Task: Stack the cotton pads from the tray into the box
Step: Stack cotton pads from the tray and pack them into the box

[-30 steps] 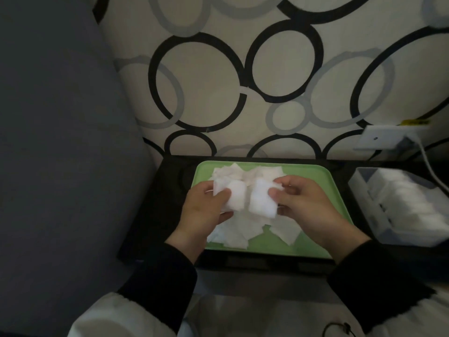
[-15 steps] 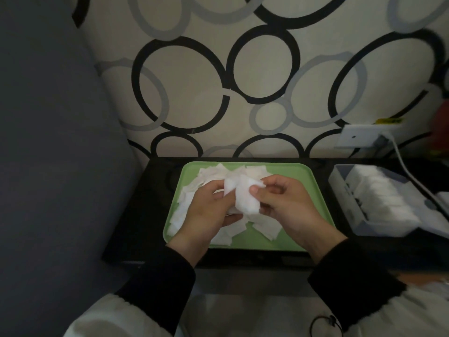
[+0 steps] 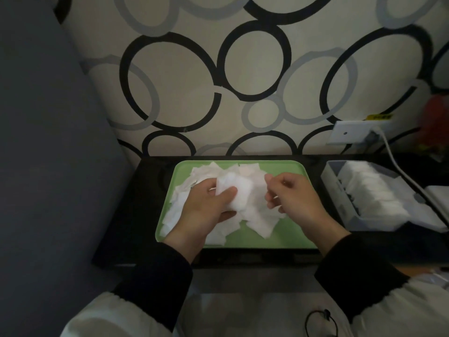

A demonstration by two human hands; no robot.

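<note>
Partway through: the left hand [image 3: 209,205] is gripping a bundle of cotton pads [image 3: 233,188] above the green tray [image 3: 279,239], where many loose pads [image 3: 262,222] are lying. The right hand [image 3: 296,195] is hovering curled beside it; whether it is pinching one is unclear. The box [image 3: 332,171] is already holding a row of pads [image 3: 371,190].

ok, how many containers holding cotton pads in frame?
2: green tray in the centre, with loose pads; box to its right, with stacked pads. More may be hidden past the right edge.

No legible text anywhere
</note>
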